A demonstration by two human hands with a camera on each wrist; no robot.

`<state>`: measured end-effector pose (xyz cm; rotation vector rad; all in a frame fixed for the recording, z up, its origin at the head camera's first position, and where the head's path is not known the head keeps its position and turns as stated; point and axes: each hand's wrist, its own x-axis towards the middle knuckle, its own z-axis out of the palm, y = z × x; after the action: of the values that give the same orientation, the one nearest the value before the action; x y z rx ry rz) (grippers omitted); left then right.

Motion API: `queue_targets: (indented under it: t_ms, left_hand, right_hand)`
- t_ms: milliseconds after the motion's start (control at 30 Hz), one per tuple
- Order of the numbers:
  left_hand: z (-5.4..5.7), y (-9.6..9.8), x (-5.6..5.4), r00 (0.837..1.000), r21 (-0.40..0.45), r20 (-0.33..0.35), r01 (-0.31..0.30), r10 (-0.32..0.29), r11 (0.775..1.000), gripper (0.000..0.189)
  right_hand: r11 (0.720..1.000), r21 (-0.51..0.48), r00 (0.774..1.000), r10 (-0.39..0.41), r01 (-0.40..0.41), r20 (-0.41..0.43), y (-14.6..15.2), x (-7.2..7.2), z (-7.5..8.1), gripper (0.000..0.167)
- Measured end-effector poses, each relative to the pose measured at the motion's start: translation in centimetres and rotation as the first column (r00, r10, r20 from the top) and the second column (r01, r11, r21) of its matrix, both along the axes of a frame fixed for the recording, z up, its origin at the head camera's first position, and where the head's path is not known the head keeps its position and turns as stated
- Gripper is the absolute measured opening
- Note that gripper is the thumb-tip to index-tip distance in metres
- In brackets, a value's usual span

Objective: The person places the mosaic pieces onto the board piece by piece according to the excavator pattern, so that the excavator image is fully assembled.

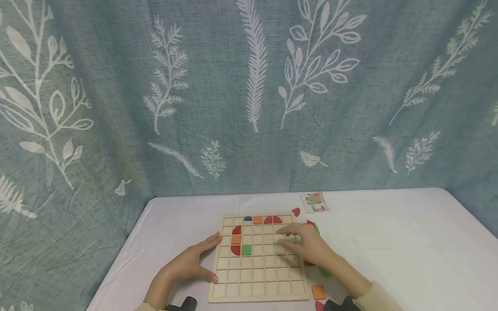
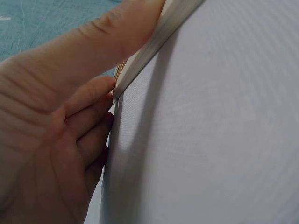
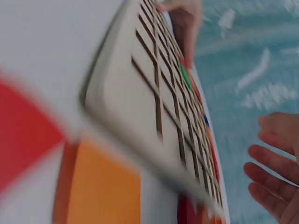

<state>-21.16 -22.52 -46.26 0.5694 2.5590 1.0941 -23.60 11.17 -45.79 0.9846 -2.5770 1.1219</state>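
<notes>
A wooden grid board lies on the white table. My left hand rests along its left edge, thumb at the lower part and fingers near the top. In the left wrist view the thumb lies against the board's rim. My right hand hovers over the board's right side, fingers loosely bent and apart, with nothing between them. In the board's cells sit a green square, an orange square between two red pieces, and a top row with a blue piece, another orange square and red pieces.
Right of the board lie loose pieces: an orange square, a red piece, and red and green ones partly hidden by my right arm. A small red piece and a printed pattern card lie beyond. A leaf-patterned curtain hangs behind.
</notes>
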Motion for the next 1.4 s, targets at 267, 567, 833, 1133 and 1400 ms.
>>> queue_targets:
  t_ms: [267,567,833,1133,1400]
  left_hand:
    - [-0.1,-0.1,-0.3,1.0,-0.003,0.0,-0.003,0.003,1.0,0.106]
    - [0.0,0.0,-0.1,1.0,0.014,0.022,-0.004,0.004,1.0,0.106]
    - [0.0,0.0,-0.1,1.0,0.011,0.016,-0.004,0.004,1.0,0.105]
    - [-0.2,0.0,-0.1,1.0,0.014,0.02,-0.017,0.017,1.0,0.105]
    - [-0.4,-0.1,-0.2,1.0,0.016,0.011,-0.012,0.012,1.0,0.105]
  right_hand:
    - [0.962,-0.006,0.957,-0.269,0.271,0.107,5.4,-1.0,0.1,0.021]
    - [0.956,0.118,0.944,-0.287,0.27,0.162,7.5,-2.8,-1.0,0.028]
    - [0.97,0.124,0.966,-0.226,0.211,0.122,7.7,-3.8,-1.8,0.028]
    - [0.942,0.187,0.929,-0.313,0.278,0.197,8.2,-3.4,-0.5,0.03]
    - [0.929,0.246,0.904,-0.339,0.278,0.259,9.1,-3.1,1.0,0.026]
